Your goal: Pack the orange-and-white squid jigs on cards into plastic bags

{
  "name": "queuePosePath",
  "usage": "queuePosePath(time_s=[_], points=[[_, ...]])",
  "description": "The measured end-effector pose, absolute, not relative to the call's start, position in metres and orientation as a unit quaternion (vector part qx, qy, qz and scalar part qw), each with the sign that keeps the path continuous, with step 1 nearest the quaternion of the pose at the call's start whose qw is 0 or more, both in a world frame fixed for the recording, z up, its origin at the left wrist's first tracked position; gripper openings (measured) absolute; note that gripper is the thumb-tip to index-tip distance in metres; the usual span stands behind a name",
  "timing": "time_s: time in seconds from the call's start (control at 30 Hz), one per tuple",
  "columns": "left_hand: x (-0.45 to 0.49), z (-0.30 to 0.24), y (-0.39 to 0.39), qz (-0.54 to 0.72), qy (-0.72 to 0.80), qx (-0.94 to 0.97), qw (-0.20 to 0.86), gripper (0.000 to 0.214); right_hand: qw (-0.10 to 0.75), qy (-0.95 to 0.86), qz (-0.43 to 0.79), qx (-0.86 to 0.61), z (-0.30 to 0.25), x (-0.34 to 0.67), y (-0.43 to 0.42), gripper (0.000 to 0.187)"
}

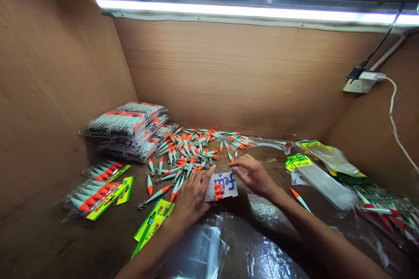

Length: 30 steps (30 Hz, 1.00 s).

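Two slanted forearms (159, 242), left hand (194, 192) cupped over card (231, 188), right hand (251, 175) curled, grips unclear

Head view: worn on the head, looking forward and down over the counter (85, 248).
Left grip (194, 192) and right grip (251, 175): near the lens, lower middle of frame.
Back panel (229, 74): farther off, facing the lens across mid-frame.
Light tube (229, 11): seen beyond, across the upper frame.
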<state>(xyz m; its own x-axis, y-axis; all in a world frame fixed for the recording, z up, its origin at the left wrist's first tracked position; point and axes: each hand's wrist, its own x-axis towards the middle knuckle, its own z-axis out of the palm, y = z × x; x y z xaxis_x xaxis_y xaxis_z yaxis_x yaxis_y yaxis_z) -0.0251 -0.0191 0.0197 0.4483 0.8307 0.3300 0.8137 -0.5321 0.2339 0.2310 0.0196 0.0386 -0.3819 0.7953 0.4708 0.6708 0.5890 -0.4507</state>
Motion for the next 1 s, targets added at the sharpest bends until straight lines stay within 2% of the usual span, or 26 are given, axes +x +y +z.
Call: queuePosePath(time_s=[0.07, 0.17, 0.3, 0.43, 0.53, 0.6, 0.67, 0.8, 1.0], points=[[-0.027, 0.019, -0.017, 0.209, 0.495, 0.843, 0.017, 0.115, 0.342, -0.761, 0.118, -0.538, 0.037, 0.244, 0.035, 0.030], [-0.028, 0.018, -0.016, 0.205, 0.498, 0.842, 0.019, 0.118, 0.272, -0.729, 0.098, -0.620, 0.017, 0.248, 0.048, 0.029], [-0.026, 0.017, -0.016, 0.194, 0.496, 0.846, 0.022, 0.120, 0.207, -0.750, 0.036, -0.627, -0.013, 0.237, 0.049, 0.028], [-0.027, 0.016, -0.014, 0.192, 0.499, 0.844, 0.025, 0.118, 0.220, -0.749, 0.043, -0.624, -0.009, 0.241, 0.052, 0.026], [-0.028, 0.014, -0.012, 0.195, 0.499, 0.844, 0.031, 0.116, 0.322, -0.740, 0.130, -0.576, 0.015, 0.259, 0.059, 0.044], [-0.029, 0.013, -0.011, 0.196, 0.497, 0.844, 0.034, 0.117, 0.417, -0.712, 0.248, -0.508, 0.036, 0.270, 0.061, 0.056], [-0.029, 0.012, -0.011, 0.196, 0.497, 0.845, 0.037, 0.118, 0.470, -0.669, 0.354, -0.454, 0.055, 0.277, 0.060, 0.060], [-0.029, 0.014, -0.012, 0.196, 0.499, 0.843, 0.041, 0.118, 0.464, -0.610, 0.464, -0.444, 0.073, 0.279, 0.051, 0.064], [-0.029, 0.013, -0.011, 0.193, 0.507, 0.839, 0.043, 0.116, 0.395, -0.628, 0.473, -0.475, 0.063, 0.270, 0.046, 0.066]])
